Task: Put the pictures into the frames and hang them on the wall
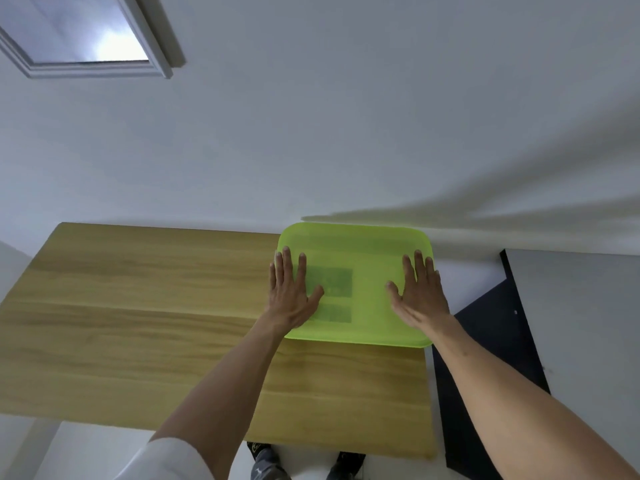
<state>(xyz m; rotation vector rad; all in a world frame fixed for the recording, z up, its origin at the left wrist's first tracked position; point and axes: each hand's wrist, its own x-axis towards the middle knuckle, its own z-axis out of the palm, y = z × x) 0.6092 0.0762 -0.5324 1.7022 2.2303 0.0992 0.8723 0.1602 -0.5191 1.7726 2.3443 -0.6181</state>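
The surface (138,306) lies bare left of the green tray (367,244), which fills its far right corner against the wall (346,133).

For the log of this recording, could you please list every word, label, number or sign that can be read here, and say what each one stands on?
No text can be read in this view.
Green translucent tray: dark rectangular patches show through it between the left hand and the right hand; too blurred to tell whether they carry print.
Shoes by the wooden table: pale marks, too small to read.
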